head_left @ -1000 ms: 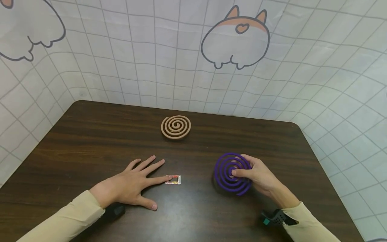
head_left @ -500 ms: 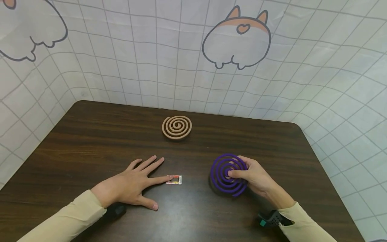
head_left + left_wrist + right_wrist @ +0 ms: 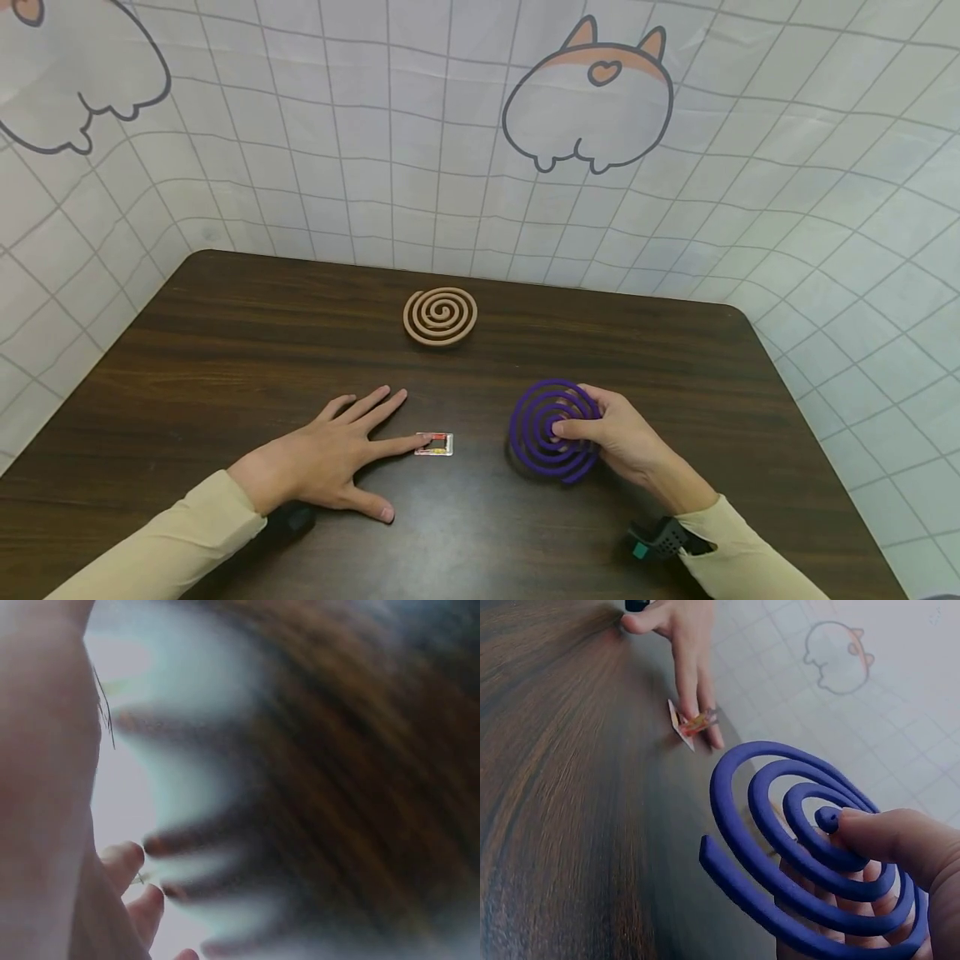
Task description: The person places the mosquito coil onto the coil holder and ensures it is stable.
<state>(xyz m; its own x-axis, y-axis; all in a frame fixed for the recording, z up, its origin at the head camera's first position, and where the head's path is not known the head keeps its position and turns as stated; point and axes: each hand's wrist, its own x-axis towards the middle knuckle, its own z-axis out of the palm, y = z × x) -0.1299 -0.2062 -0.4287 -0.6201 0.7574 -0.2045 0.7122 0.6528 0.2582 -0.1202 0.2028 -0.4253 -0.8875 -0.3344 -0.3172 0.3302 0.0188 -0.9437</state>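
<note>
In the head view my left hand (image 3: 322, 458) lies on the table with its fingers straight and spread. Its index fingertip rests on a small printed mosquito-coil stand (image 3: 441, 451), a flat white-edged rectangle. From the right wrist view, a coloured tab (image 3: 697, 722) rises from that stand. My right hand (image 3: 637, 446) holds a purple mosquito coil (image 3: 551, 427); the thumb presses near its centre and the fingers are behind it. The coil hangs above the table, right of the stand and apart from it. The left wrist view is too blurred to show the stand.
A tan mosquito coil (image 3: 440, 317) sits toward the table's far edge, beyond the left hand. The dark wooden table (image 3: 300, 333) meets a white gridded curtain (image 3: 420, 167) at the back and sides. Black devices (image 3: 663, 540) are strapped on the wrists.
My right hand has carried the purple coil leftward, closer to the stand. The left hand keeps its place, with its index finger on the stand.
</note>
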